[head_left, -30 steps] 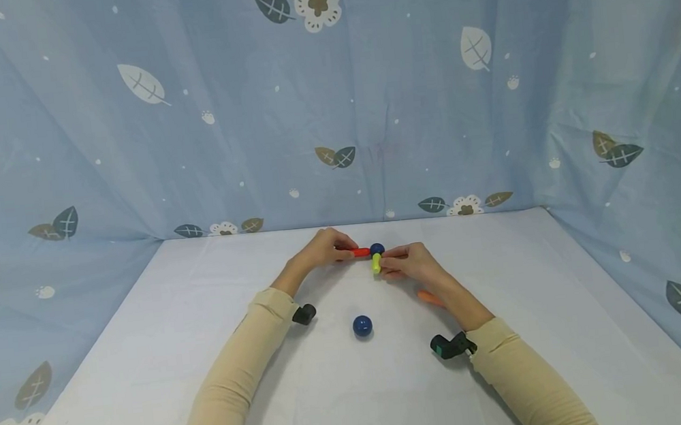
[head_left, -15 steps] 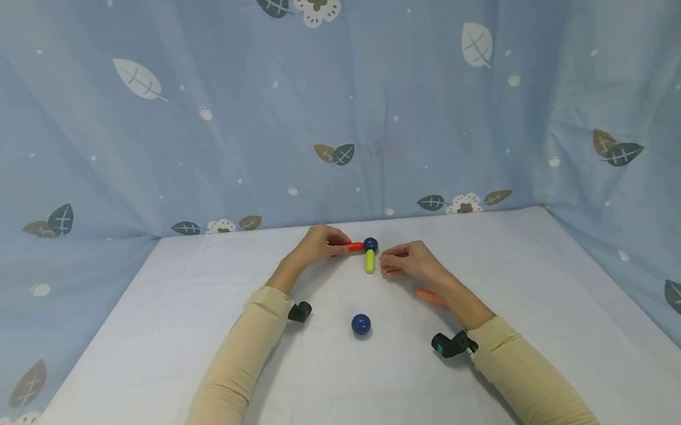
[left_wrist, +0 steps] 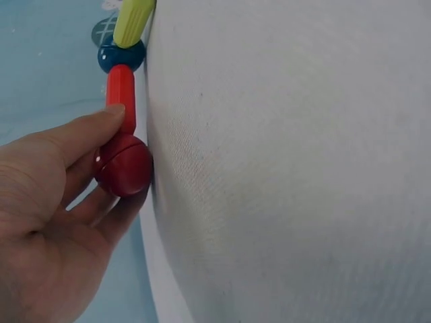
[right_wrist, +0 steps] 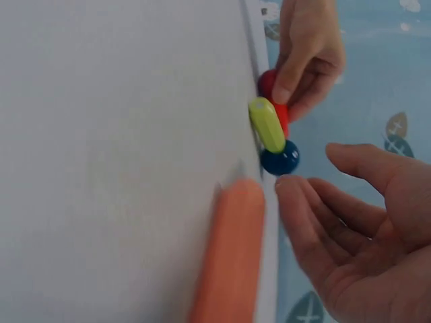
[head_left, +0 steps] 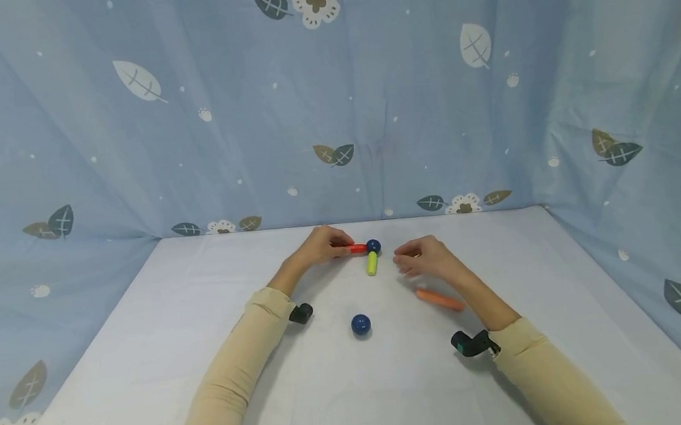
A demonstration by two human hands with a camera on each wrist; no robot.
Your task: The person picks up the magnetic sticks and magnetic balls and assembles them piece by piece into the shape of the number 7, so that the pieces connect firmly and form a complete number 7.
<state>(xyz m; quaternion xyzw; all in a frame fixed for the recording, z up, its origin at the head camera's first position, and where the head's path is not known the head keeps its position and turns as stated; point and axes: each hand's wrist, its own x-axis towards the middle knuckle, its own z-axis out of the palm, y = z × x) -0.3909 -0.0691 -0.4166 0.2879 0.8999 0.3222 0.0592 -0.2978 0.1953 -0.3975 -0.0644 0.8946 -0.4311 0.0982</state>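
My left hand (head_left: 319, 245) pinches a red rod (left_wrist: 121, 94) near its end, thumb on the rod and fingers around a red ball (left_wrist: 124, 166) joined there. The rod's other end meets a blue ball (head_left: 373, 246), from which a yellow-green rod (head_left: 372, 263) points toward me. My right hand (head_left: 431, 258) is to the right of these joined pieces, thumb and fingers apart, holding nothing. Below it on the table lies an orange rod (head_left: 440, 299), large and blurred in the right wrist view. In the head view the red ball is hidden by the left hand.
A second, loose blue ball (head_left: 361, 325) rests on the white table (head_left: 359, 402) between the forearms. A blue curtain (head_left: 232, 113) with leaf and flower prints hangs behind the table's back edge and along both sides.
My right hand has let go of the yellow-green rod and moved away to the right, uncovering more of the orange rod. My left hand keeps its hold on the red rod.
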